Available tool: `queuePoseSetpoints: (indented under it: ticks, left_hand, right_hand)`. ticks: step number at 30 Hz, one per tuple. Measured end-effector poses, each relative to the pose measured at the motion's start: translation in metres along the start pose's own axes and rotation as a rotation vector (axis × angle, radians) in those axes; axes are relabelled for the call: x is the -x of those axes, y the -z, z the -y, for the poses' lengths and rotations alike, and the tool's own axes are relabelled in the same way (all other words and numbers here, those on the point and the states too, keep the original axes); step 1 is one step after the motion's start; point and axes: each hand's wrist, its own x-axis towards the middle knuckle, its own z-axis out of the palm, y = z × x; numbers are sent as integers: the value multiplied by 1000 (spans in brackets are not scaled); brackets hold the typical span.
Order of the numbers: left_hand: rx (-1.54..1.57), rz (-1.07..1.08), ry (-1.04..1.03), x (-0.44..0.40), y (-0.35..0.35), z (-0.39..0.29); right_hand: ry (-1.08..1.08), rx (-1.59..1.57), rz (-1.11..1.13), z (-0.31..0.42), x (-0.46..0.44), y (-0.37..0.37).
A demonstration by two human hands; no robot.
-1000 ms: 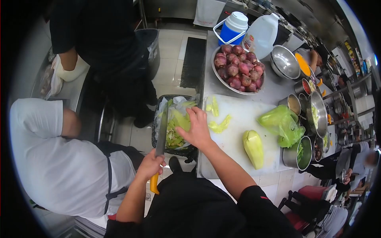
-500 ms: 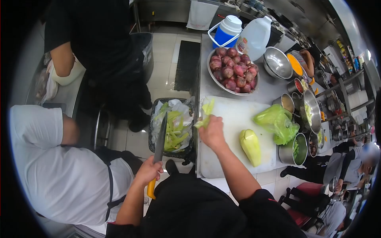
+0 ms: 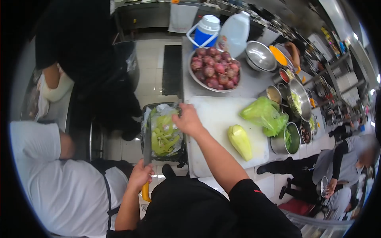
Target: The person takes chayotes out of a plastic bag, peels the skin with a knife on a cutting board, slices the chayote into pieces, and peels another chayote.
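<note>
My left hand [image 3: 140,174] is closed round the yellow handle [image 3: 145,192] of a large knife [image 3: 148,141], its blade upright in front of the waste bin. At the bin's right edge, beside the counter, my right hand [image 3: 187,119] has its fingers apart and holds nothing that I can see. Pale green peelings [image 3: 164,137] lie on crumpled plastic inside the bin [image 3: 160,158]. A peeled, oblong, pale green vegetable [image 3: 240,142] rests on the white cutting board [image 3: 210,154], to the right of my right forearm.
Behind the board stand a bowl of red onions [image 3: 214,69], a blue jug [image 3: 206,31] and a plastic gallon bottle [image 3: 235,33]. Along the right are a green plastic bag [image 3: 264,115] and several metal bowls. People stand at left [image 3: 67,186] and right [image 3: 337,162].
My right hand has moved left from the board to the bin, and the green peelings it held have left it. The knife stays in my left hand. The view has shifted.
</note>
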Motion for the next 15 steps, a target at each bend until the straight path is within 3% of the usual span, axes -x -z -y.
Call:
queuePoseSetpoints:
  ticks: [3, 7, 9, 12, 15]
  left_hand:
    - [-100, -59, -83, 6, -6, -12]
    - [-359, -15, -151, 18, -13, -36]
    - [-512, 47, -203, 30, -21, -59]
    - [-701, 142, -337, 33, -41, -78]
    - [-808, 229, -443, 27, -70, -91]
  right_hand:
    - [83, -31, -30, 7, 47, 51]
    - [114, 341, -274, -61, 118, 120]
    - [-148, 451, -186, -76, 149, 149]
    - [-341, 421, -32, -104, 169, 156]
    - [-341, 273, -54, -123, 168, 150]
